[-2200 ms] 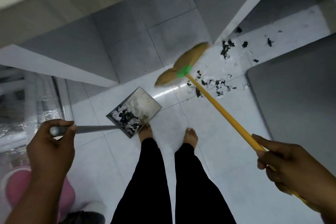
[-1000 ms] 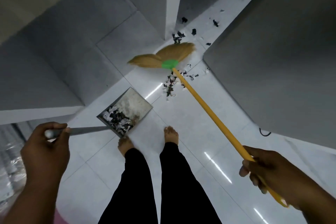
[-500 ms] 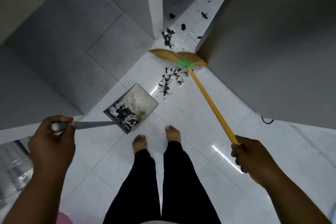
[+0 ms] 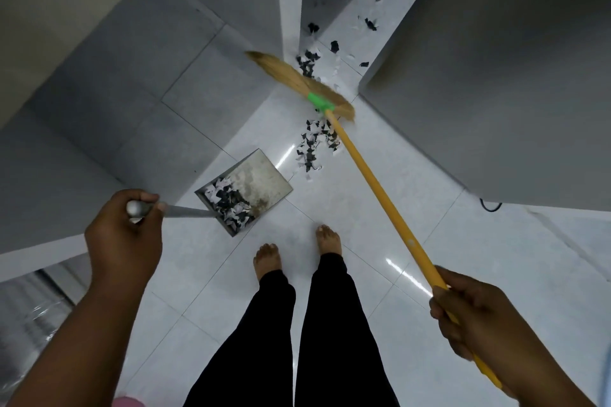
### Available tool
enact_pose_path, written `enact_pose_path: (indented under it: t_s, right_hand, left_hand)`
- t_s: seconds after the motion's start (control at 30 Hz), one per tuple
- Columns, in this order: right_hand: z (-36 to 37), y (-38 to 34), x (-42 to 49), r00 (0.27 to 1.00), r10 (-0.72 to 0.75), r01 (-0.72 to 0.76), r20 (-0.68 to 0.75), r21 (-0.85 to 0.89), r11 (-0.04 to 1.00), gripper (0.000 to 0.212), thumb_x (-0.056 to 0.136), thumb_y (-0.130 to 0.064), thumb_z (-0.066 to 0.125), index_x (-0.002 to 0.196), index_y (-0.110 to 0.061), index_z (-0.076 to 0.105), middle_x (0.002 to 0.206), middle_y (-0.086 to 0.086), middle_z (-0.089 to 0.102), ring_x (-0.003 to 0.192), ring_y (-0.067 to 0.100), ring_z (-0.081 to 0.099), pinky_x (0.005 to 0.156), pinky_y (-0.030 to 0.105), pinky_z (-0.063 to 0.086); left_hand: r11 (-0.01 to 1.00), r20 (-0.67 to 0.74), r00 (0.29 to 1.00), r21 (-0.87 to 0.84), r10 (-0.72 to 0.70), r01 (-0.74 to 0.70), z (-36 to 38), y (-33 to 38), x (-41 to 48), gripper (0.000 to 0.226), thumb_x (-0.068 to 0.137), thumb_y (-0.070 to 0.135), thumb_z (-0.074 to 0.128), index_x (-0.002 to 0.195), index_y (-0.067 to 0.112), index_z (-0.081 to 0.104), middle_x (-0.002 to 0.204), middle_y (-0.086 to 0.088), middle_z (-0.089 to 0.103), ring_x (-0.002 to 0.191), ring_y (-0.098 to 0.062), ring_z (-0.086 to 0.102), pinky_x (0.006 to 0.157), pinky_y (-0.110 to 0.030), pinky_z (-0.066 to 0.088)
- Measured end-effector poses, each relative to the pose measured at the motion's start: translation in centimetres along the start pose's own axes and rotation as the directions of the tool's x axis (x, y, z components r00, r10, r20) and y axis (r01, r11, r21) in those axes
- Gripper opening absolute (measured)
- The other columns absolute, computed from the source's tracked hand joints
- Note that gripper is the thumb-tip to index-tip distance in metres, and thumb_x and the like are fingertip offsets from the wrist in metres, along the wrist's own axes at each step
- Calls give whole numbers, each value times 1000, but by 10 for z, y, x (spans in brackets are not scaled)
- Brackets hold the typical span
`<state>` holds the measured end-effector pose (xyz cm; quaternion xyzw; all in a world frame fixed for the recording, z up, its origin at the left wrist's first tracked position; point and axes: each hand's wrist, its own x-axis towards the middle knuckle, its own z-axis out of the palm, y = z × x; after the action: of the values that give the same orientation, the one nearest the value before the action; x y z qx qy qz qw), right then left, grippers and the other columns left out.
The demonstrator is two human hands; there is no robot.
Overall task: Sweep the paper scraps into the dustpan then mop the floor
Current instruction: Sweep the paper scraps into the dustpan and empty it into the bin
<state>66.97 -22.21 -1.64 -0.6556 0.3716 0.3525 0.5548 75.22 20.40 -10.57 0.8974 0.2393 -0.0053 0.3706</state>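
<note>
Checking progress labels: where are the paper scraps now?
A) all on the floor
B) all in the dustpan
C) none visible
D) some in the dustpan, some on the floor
D: scraps lie in the dustpan, and a pile sits on the floor by the broom, with more past it.

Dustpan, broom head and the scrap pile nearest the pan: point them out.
Dustpan (image 4: 261, 177): head view, bare metal base.
Broom head (image 4: 287, 74): head view, straw bristles.
Scrap pile (image 4: 312, 149): head view, middle of the pile.
</note>
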Motion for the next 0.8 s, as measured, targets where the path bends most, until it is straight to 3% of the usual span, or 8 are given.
enact_pose_path:
  t_s: [0.07,0.23,0.3,0.4,0.53,0.63,0.8]
  right_hand:
    - [8,-2,6,999,-17,17,-45,-1,1000,29,93,-7,55,98,-29,74,65,11,56,48,20,40,41,26,35]
    - [22,-18,57,990,-50,31,-134,-135,990,13,93,-11,56,86,-12,67,64,9,54,50,19,43,45,29,36]
    - [29,-24,80,990,-28,1,-140,-184,983,13,92,-12,55,87,-9,67,65,9,56,50,19,45,48,31,38]
    - [41,-21,92,996,14,-32,-86,-211,977,13,92,-12,54,92,-8,67,62,7,55,49,18,44,46,30,37]
    - [50,-7,62,999,35,-29,21,-228,973,15,92,-13,53,86,-15,67,61,5,54,47,17,39,44,27,33]
    - [46,2,29,996,0,22,86,-253,967,25,93,-13,52,77,-28,66,61,4,52,47,18,37,44,26,32]
    - [30,2,12,995,-75,90,65,-268,959,24,94,-17,57,107,-34,68,60,2,52,48,17,40,44,28,36]
  left_hand:
    - [1000,7,1000,-11,28,-28,-2,0,7,12,88,7,71,91,17,64,91,1,64,77,1,57,74,7,37]
    - [999,8,1000,-47,14,-14,4,3,27,12,88,8,71,90,17,63,86,3,62,76,-5,57,71,6,38]
    - [998,-2,1000,-68,12,-12,8,4,33,14,88,7,71,90,17,62,82,8,61,72,-1,58,70,5,39]
    - [996,-20,999,-87,27,-28,17,5,38,17,88,4,70,90,18,61,80,18,57,71,13,58,69,4,40]
    - [996,-19,998,-66,59,-60,28,1,43,18,88,3,69,90,18,59,85,2,62,77,-9,59,71,2,41]
    - [997,-8,999,-57,50,-50,32,-4,48,18,88,4,68,91,19,59,90,-1,63,83,-13,60,73,-3,43]
    - [997,-15,998,-59,53,-54,30,-5,45,16,88,1,66,90,16,59,89,-3,62,81,-12,58,71,-3,41]
